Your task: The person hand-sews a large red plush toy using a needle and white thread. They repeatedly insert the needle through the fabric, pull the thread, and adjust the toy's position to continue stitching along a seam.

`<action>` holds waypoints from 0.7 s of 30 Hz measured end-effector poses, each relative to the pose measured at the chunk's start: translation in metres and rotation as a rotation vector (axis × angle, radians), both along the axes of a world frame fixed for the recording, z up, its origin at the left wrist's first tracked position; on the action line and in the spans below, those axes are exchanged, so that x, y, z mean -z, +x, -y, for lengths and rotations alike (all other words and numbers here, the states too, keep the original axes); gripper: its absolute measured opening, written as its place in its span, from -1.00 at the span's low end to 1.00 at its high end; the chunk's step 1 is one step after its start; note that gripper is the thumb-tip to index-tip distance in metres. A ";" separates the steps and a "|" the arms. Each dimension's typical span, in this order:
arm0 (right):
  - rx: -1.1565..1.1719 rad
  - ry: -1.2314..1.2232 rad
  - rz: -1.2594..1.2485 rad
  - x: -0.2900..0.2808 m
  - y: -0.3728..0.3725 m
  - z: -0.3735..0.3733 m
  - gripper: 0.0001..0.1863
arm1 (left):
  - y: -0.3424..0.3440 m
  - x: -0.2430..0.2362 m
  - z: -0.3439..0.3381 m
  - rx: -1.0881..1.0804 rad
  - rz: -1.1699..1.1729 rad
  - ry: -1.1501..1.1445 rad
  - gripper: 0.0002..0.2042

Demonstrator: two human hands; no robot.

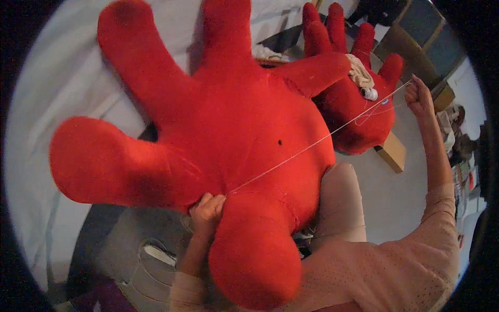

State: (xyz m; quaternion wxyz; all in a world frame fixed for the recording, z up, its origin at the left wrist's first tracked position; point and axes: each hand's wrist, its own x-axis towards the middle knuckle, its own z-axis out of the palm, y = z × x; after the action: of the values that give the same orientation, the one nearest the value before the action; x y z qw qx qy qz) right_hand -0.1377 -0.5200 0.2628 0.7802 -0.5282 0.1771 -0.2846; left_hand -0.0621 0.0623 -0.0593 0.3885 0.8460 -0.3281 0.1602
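Note:
A large red stuffed form [244, 125] with thick rounded limbs, like a giant soft hand, fills the middle. My left hand [208, 209] is closed on its fabric, at the fold where the lowest limb meets the body. From beside that hand a pale thread [312, 145] runs taut, up and right across the red surface. At its far end my right hand [419, 98], arm stretched out, is closed on the thread; whether it also holds a needle is too small to tell. A small dark spot marks the red body.
A smaller red stuffed form [358, 117] lies at the back right, with a beige cloth [359, 72] and a white thread spool [369, 94] on it. A cardboard piece [392, 152] lies beside it. White sheeting [62, 67] hangs at the left. Mixed goods line the right edge.

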 end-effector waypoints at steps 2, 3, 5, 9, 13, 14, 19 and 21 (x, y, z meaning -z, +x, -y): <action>0.162 -0.024 -0.024 -0.012 -0.018 -0.007 -0.69 | 0.000 -0.023 0.003 0.034 -0.075 0.122 -0.95; 0.127 0.006 0.022 -0.012 -0.029 0.001 -0.69 | 0.002 -0.018 -0.003 0.052 -0.029 0.082 -0.95; 0.072 0.033 0.097 -0.020 -0.054 0.019 -0.69 | 0.023 0.044 -0.011 0.070 -0.045 -0.019 -0.96; 0.153 0.091 0.080 -0.002 -0.074 0.013 -0.69 | 0.037 0.115 -0.047 -0.048 -0.308 -0.107 -0.98; 0.133 0.027 0.010 -0.008 -0.122 0.011 -0.74 | 0.017 0.038 -0.003 0.110 0.038 -0.041 -0.98; 0.058 0.005 0.011 -0.006 -0.129 0.017 -0.75 | 0.018 0.029 -0.007 0.107 0.066 0.003 -0.97; -0.119 -0.296 -0.282 0.011 -0.178 0.024 -0.75 | 0.025 -0.004 -0.006 0.079 -0.062 0.298 -0.93; -0.177 -0.584 -0.422 0.025 -0.202 0.018 -0.76 | 0.028 -0.031 -0.001 0.086 -0.076 0.441 -0.90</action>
State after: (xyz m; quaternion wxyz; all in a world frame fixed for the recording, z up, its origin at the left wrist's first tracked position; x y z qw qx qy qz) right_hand -0.3392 -0.5382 0.2376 0.5647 -0.7888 0.1988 -0.1394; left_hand -0.0344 0.0631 -0.0288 0.2127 0.9011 -0.3762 0.0358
